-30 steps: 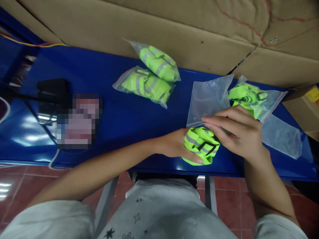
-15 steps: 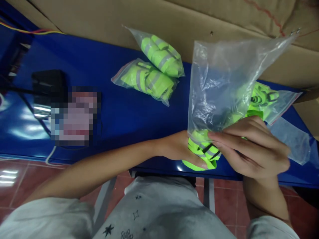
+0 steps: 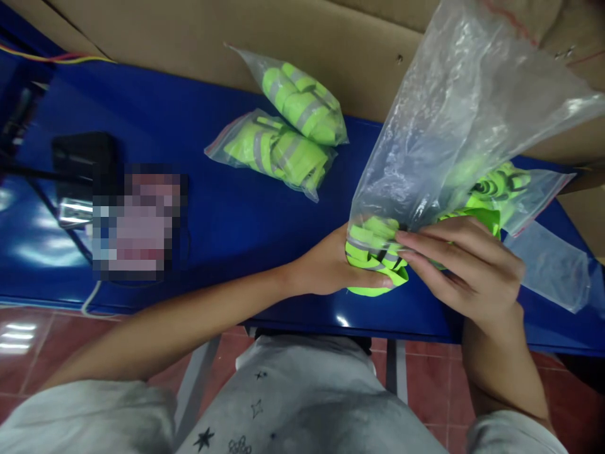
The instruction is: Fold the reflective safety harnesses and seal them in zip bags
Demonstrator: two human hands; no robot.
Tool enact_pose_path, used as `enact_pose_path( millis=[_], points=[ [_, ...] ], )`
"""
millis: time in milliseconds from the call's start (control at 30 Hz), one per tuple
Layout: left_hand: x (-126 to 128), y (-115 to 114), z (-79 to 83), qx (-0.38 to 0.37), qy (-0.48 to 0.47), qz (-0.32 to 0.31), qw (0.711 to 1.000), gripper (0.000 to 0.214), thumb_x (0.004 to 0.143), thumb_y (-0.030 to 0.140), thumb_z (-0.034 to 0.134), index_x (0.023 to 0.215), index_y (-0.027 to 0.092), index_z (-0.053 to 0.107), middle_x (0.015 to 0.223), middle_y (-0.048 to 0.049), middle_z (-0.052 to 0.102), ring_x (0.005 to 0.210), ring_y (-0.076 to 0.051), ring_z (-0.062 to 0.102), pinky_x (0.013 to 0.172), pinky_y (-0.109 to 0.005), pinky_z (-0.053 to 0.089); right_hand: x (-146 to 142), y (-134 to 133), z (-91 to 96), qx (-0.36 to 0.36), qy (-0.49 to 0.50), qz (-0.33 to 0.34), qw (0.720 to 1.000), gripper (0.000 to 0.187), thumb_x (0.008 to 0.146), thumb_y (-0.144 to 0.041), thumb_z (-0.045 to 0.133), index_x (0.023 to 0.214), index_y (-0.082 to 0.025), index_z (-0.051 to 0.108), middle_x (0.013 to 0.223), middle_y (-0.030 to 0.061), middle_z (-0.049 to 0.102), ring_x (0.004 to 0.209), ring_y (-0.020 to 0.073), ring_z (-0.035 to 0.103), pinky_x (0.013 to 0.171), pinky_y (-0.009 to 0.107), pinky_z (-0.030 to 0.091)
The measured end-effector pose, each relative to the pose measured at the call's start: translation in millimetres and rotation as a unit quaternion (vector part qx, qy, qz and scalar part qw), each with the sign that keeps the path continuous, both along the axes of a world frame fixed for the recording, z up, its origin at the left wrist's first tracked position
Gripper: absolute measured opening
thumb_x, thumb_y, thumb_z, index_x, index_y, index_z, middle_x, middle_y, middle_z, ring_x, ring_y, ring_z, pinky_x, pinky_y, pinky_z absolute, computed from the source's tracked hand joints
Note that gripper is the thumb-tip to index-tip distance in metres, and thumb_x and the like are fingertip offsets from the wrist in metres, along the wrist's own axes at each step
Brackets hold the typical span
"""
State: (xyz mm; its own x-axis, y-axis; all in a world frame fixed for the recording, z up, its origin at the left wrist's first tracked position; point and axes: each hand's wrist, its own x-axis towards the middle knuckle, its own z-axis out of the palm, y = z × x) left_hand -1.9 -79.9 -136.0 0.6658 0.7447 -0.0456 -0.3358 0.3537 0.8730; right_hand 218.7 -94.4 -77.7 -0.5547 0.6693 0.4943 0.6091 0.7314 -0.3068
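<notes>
A rolled neon-yellow reflective vest with grey stripes is wrapped by my left hand, its thumb along the near side. My right hand pinches the rim of a clear plastic bag between thumb and fingers. The bag's mouth lies over the upper part of the vest, and its body stretches up and away to the right. How far the vest sits inside is partly hidden by my fingers.
Two bagged vests, one behind the other, lie on the blue table. More neon vests and a flat plastic bag are at the right. A black box stands left, beside a blurred patch. Cardboard lines the back.
The bag has swung up and to the right, and its mouth covers more of the vest. Both hands have shifted slightly up and left.
</notes>
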Motion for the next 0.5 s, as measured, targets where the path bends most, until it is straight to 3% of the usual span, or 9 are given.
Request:
enact_pose_path(
  millis=[133, 300, 400, 500],
  points=[
    [-2, 2, -1.8, 0.027, 0.032, 0.032, 0.999, 0.054, 0.072, 0.024, 0.091, 0.12, 0.016, 0.067, 0.121, -0.0104, 0.074, 0.124, -0.028, 0.067, 0.108, -0.041, 0.053, -4, -2, -4.3, 0.038, -0.005, 0.003, 0.999, 0.056, 0.083, -0.005, 0.078, 0.132, -0.031, 0.07, 0.1, 0.0023, 0.074, 0.086, 0.0196, 0.071, 0.079, 0.037, 0.057],
    [-8, 3, -3.7, 0.086, 0.069, 0.086, 0.99, 0.07, 0.074, 0.027, 0.091, 0.134, 0.017, 0.058, 0.135, -0.0115, 0.067, 0.131, -0.027, 0.062, 0.112, -0.04, 0.05, -7, -3, -2.9, 0.033, -0.026, 0.01, 0.999, 0.04, 0.083, -0.005, 0.078, 0.117, -0.025, 0.074, 0.096, 0.0028, 0.075, 0.086, 0.02, 0.072, 0.078, 0.037, 0.056],
    [-13, 5, -3.1, 0.164, 0.117, 0.145, 0.969, 0.083, 0.075, 0.035, 0.091, 0.146, 0.025, 0.049, 0.146, -0.009, 0.059, 0.134, -0.027, 0.059, 0.113, -0.036, 0.048, -6, -3, -6.6, 0.016, -0.052, -0.012, 0.998, 0.031, 0.085, -0.007, 0.077, 0.111, -0.024, 0.073, 0.099, 0.0026, 0.078, 0.085, 0.019, 0.073, 0.077, 0.035, 0.055],
    [-16, 6, -1.4, 0.213, 0.172, 0.182, 0.945, 0.078, 0.078, 0.04, 0.089, 0.144, 0.025, 0.05, 0.146, -0.0086, 0.059, 0.134, -0.027, 0.059, 0.11, -0.034, 0.049, -4, -5, -14.0, 0.029, -0.074, -0.028, 0.996, 0.031, 0.088, -0.011, 0.075, 0.115, -0.026, 0.072, 0.106, 0.0011, 0.079, 0.086, 0.0191, 0.075, 0.077, 0.035, 0.056]
  ],
)
